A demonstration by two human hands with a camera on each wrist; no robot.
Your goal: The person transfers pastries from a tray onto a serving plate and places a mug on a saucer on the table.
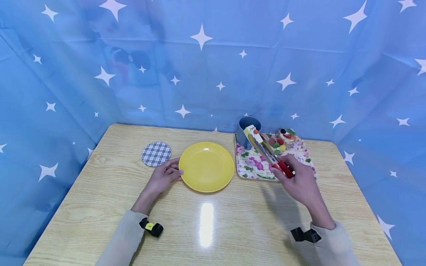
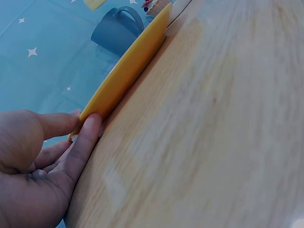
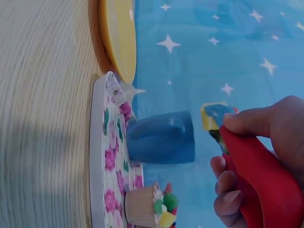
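Observation:
My left hand (image 1: 164, 176) pinches the left rim of a yellow plate (image 1: 206, 168), thumb and fingers at its edge. In the left wrist view the plate (image 2: 121, 76) appears edge-on, low over the wooden table. Red-handled tongs (image 1: 282, 168) are gripped in my right hand (image 1: 300, 183). Between their tips is a small pale yellow and white toy cake piece (image 1: 249, 131) with an orange bit on top. The tongs' tips are raised beside a blue mug (image 1: 241, 136), overlapping it in the head view. Seen from the right wrist, the cake piece (image 3: 209, 118) hangs apart from the mug (image 3: 161, 137).
A floral tray (image 1: 254, 173) at the back right bears the mug, a toy cupcake (image 3: 140, 206) with colourful bits on top, and another toy pastry (image 1: 288, 137). A round checked coaster (image 1: 156, 154) lies left of the plate. A blue starry curtain (image 1: 199, 74) stands behind the table (image 1: 166, 236).

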